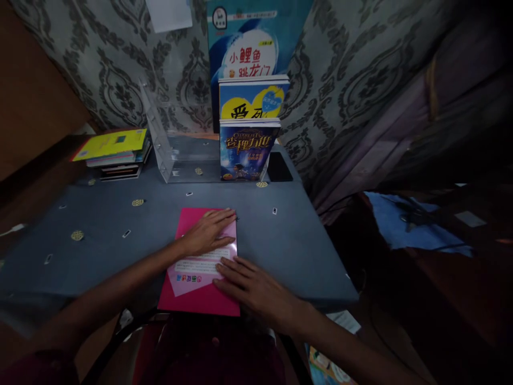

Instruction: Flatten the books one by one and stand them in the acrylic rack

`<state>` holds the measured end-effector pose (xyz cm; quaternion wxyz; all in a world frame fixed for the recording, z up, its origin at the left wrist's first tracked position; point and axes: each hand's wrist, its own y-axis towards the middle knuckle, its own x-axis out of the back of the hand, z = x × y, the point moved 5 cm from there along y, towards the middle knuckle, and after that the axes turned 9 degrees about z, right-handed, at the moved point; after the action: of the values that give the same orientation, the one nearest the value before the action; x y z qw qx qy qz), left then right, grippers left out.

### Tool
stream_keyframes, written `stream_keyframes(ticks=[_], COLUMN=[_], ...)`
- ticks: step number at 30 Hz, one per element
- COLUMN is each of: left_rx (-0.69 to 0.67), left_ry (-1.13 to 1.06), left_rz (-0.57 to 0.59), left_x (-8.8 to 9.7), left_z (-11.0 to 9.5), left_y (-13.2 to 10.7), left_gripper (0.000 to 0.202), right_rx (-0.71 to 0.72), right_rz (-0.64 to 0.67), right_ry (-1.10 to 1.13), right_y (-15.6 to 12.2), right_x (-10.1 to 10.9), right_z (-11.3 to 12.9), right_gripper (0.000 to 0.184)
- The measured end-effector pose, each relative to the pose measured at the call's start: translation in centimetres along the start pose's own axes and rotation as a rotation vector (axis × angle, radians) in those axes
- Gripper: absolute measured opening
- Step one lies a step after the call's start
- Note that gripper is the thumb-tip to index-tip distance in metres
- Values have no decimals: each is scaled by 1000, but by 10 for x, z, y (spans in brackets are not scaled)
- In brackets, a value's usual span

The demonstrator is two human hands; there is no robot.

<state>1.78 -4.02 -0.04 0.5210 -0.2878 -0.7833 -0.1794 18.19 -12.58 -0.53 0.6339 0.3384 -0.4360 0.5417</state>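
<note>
A pink book [192,300] lies flat at the near edge of the grey table [300,240], its cover showing a pale label with printed text. My left hand [208,231] rests palm down on the book's upper part, fingers stretched out. My right hand [250,286] lies flat over the book's lower right side, fingers spread and pointing left. Neither hand grips anything.
Three books stand stepped in a clear acrylic rack [160,144] at the back: a dark blue one [245,152] in front, a yellow-blue one [252,99] behind it, a tall blue one [250,37] at the rear. A book stack [116,152] sits back left. A black phone [279,167] lies beside the rack.
</note>
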Motion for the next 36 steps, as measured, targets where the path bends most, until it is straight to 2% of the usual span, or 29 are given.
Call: stream_keyframes(ticks=[2,5,8,11,14,17,19,21,23,25,27,29,33,36], left_rx=[-4,-61,-104,-27,54,71,68,85,99,107,126,169,329,421], left_ry=[-65,-212,-488,-810,-1075,-1144,-1106,-1097,-1125,-1165,-1199,-1234,-1300,-1195], left_rz=[2,15,85,96,-103,-397,-553,-674,-792,-900,-947,-920,-753,-644], left_x=[0,7,27,52,77,91,94,94,96,100,104,103,75,51], left_z=[-7,-12,-10,2,21,39,44,45,44,42,43,50,78,99], left_y=[-4,-8,-17,-35,-57,-73,-75,-70,-64,-58,-55,-53,-52,-57], left_gripper=[58,50,36,44,74,87,76,58,48,46,47,46,49,54], right_rx=[24,104,166,183,85,-104,-184,-194,-166,-130,-100,-95,-194,-345], right_rz=[-82,-214,-354,-553,-701,-853,-966,-1039,-1065,-1066,-1046,-1012,-932,-865], right_ry=[-59,-121,-121,-36,78,232,344,461,568,650,743,864,1030,977], right_y=[-4,-8,-7,-5,1,11,19,30,41,52,62,72,91,100], right_x=[0,12,38,71,100,124,138,151,162,171,174,167,126,92], right_z=[6,12,12,5,-10,-32,-46,-57,-64,-70,-77,-90,-130,-161], right_gripper=[53,44,39,36,32,23,26,31,34,36,39,43,52,56])
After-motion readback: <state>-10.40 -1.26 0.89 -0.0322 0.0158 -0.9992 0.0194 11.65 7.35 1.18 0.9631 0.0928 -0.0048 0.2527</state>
